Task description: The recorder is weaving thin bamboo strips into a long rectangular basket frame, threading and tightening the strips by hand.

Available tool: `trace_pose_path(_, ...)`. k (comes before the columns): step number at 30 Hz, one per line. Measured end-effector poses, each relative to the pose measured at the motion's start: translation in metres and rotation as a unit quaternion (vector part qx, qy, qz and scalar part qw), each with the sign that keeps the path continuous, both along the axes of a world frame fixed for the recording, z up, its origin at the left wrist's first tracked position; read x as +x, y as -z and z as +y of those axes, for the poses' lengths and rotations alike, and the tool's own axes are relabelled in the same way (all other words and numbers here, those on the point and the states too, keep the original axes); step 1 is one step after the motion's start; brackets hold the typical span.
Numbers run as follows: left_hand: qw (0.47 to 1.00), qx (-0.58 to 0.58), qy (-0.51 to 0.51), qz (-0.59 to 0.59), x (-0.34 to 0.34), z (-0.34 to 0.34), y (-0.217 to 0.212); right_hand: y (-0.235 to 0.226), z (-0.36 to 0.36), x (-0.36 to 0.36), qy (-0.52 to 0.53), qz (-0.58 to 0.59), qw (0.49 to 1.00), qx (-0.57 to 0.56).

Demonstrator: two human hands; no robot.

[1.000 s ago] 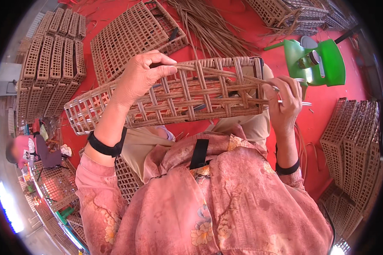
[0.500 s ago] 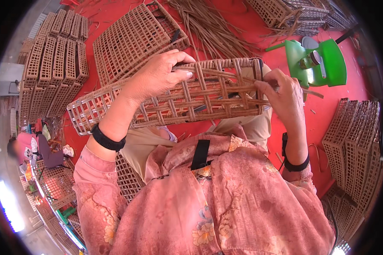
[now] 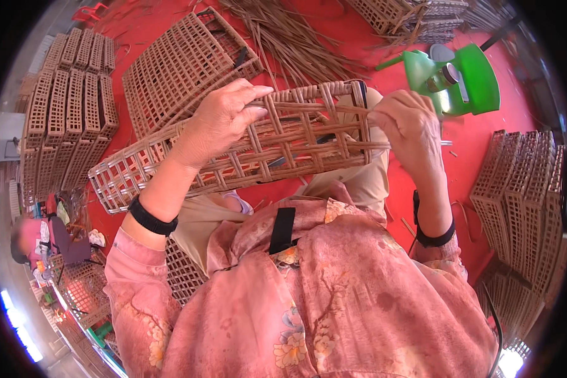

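Observation:
A long brown woven basket (image 3: pixel 302 93) with an open grid of strips lies on its side across my lap, its right end raised. My left hand (image 3: pixel 217 120) grips the upper rim near the middle, thumb and fingertips on the strips. Just off the basket's right end, my right hand (image 3: pixel 409 126) is closed with the fingertips pinched together. A brown weaving strip (image 3: pixel 354 109) runs from the weave to those fingertips; its end is hidden by the hand. Dark frame bars show at the right corner and through the gaps.
Another woven basket (image 3: pixel 173 69) lies beyond my left hand. Loose strips (image 3: pixel 283 41) are heaped on the red floor. A green plastic chair (image 3: pixel 482 79) holds a jar (image 3: pixel 447 75). Basket stacks stand left (image 3: pixel 69 120) and right (image 3: pixel 516 195). Another person (image 3: pixel 34 239) sits far left.
My right hand has drawn a little away from the basket's right end, with the strip stretched to its fingers. My left hand keeps its hold. The whole view has shifted slightly.

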State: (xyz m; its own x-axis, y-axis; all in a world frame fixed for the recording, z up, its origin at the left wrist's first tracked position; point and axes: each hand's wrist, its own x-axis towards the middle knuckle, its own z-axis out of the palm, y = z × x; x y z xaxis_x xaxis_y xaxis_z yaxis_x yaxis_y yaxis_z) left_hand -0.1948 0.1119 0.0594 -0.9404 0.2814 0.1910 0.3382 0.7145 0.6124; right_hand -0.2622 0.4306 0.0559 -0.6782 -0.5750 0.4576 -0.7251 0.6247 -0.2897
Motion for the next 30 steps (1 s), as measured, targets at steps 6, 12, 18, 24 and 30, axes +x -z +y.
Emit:
trace_pose_path(6,1.0,0.007,-0.01,-0.001,0.001,0.0,0.001,-0.003,-0.01,-0.011,0.065,0.005,0.996,-0.062)
trace_pose_path(12,0.994,0.061,-0.047,-0.078,-0.003,-0.003,0.002,-0.004,-0.013,-0.042,0.031,0.032,0.997,-0.066)
trace_pose_path(18,0.986,0.092,-0.041,-0.133,-0.014,0.003,-0.009,0.018,-0.009,-0.049,0.096,-0.187,0.967,-0.146)
trace_pose_path(24,0.998,-0.051,0.035,-0.002,-0.03,0.037,-0.009,0.02,-0.005,-0.053,0.07,-0.237,0.955,-0.161)
trace_pose_path(30,0.999,-0.026,0.02,-0.004,-0.04,0.045,-0.004,0.023,0.001,-0.055,0.06,-0.293,0.939,-0.168)
